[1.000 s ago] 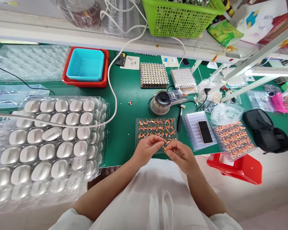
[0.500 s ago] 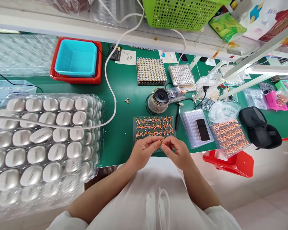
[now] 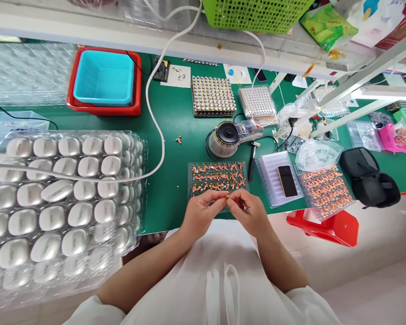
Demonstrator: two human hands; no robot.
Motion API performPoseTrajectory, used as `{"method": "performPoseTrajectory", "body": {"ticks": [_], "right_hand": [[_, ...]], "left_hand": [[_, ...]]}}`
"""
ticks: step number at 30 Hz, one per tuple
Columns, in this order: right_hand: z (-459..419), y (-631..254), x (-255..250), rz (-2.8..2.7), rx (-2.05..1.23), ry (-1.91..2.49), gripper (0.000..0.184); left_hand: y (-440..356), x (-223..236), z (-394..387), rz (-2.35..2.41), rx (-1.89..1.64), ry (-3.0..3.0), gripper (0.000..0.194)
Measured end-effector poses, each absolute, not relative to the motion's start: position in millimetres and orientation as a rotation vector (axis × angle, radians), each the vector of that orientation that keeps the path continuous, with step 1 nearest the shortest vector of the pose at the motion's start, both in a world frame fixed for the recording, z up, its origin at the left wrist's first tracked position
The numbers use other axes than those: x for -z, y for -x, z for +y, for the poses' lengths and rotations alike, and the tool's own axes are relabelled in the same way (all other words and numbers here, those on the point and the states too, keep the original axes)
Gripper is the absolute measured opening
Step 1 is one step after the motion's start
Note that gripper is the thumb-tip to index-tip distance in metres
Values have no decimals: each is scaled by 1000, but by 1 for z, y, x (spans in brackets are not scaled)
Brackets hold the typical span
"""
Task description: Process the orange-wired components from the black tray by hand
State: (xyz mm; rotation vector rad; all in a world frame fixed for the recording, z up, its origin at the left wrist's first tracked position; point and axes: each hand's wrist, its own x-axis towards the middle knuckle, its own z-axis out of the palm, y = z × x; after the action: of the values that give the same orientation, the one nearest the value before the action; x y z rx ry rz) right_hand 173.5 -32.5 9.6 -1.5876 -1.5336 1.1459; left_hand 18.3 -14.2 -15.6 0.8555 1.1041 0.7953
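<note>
Green bench [image 3: 167, 198]: left hand [image 3: 200, 213], right hand [image 3: 252, 213] pinch tiny part [image 3: 227, 197]

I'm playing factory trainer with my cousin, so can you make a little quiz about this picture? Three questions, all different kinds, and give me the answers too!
1. True or false: the blue tub sits inside the red tub.

2. Pick one. What lies on the stack of clear trays beside the hammer?
A) a spoon
B) a phone
C) a cup

3. Fill in the colour: the left hand and the right hand hide part of a tray whose small parts are mostly ____.

Key: 1. True. 2. B. 3. Orange.
</note>
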Motion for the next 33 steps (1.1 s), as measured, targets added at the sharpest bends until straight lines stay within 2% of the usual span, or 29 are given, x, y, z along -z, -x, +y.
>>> {"method": "performPoseTrajectory", "body": {"ticks": [33], "right_hand": [[-32,-169,-4,-1407,-1129,1688,12]], "left_hand": [[-23,17,-21,1142,-825,-1019,16]]}}
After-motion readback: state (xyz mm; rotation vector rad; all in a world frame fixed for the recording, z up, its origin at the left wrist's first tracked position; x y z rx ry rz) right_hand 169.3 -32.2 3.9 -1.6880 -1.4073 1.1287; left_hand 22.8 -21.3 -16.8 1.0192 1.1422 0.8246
